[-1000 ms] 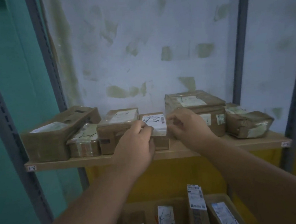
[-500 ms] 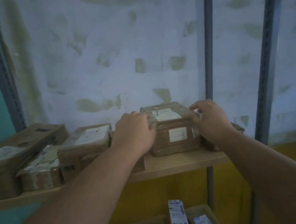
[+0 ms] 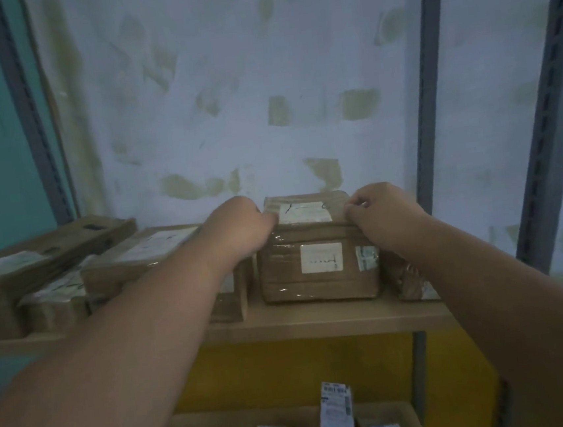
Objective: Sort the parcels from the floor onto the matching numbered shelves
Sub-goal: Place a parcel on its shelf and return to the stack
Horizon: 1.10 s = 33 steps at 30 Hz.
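A brown taped parcel with white labels on its top and front stands on the wooden shelf. My left hand grips its upper left corner with curled fingers. My right hand grips its upper right corner the same way. Left of it, partly behind my left forearm, sits a smaller parcel, and further left several more labelled parcels line the shelf.
A crumpled parcel lies right of the held one, mostly behind my right arm. Grey shelf posts rise at the right and left. Below, a lower shelf carries upright labelled parcels before a yellow wall.
Both hands left the small parcel and moved to the taller parcel to its right, then slid up onto its top corners. The view has shifted right and closer.
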Each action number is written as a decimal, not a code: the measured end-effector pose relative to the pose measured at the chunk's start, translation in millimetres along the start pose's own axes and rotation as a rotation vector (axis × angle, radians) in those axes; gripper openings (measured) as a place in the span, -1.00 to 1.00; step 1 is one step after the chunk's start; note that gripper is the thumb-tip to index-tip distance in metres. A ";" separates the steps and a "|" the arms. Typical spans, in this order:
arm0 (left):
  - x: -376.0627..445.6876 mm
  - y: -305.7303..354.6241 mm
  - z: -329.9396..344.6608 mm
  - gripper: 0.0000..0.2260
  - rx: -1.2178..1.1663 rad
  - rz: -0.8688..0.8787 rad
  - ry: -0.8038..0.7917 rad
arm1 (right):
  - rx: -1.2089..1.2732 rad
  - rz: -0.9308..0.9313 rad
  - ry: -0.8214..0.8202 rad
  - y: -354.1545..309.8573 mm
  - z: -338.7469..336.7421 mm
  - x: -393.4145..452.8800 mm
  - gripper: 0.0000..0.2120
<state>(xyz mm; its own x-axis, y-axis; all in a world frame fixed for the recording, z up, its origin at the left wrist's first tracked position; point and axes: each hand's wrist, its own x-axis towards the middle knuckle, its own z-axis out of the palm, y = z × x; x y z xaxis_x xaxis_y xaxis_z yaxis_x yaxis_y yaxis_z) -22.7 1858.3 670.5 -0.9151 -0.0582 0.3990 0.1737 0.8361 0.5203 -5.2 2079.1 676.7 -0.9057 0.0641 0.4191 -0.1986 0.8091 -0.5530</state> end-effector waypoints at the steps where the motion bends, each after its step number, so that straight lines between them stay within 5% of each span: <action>1: -4.3 0.9 -4.3 -0.64 0.024 0.013 -0.013 | 0.004 -0.005 0.005 0.2 -0.9 -3.2 -0.82; 12: -38.7 -26.7 -15.4 -0.43 0.048 0.155 -0.063 | 0.037 -0.017 0.017 -13.4 2.4 -35.5 -0.83; 28: -42.3 -25.8 -15.9 -0.52 0.103 0.160 -0.047 | -0.003 0.061 0.048 -26.8 5.7 -46.0 -0.78; 33: -47.0 -3.2 -8.7 -0.64 0.289 0.300 0.156 | 0.043 0.084 0.132 -8.1 -5.2 -54.3 -0.63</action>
<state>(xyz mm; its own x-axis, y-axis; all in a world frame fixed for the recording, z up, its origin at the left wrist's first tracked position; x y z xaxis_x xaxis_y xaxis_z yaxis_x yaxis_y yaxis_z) 23.0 1853.5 656.7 -0.7700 0.1470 0.6209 0.2937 0.9455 0.1404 47.5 2072.2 662.1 -0.8635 0.2091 0.4590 -0.1424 0.7719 -0.6196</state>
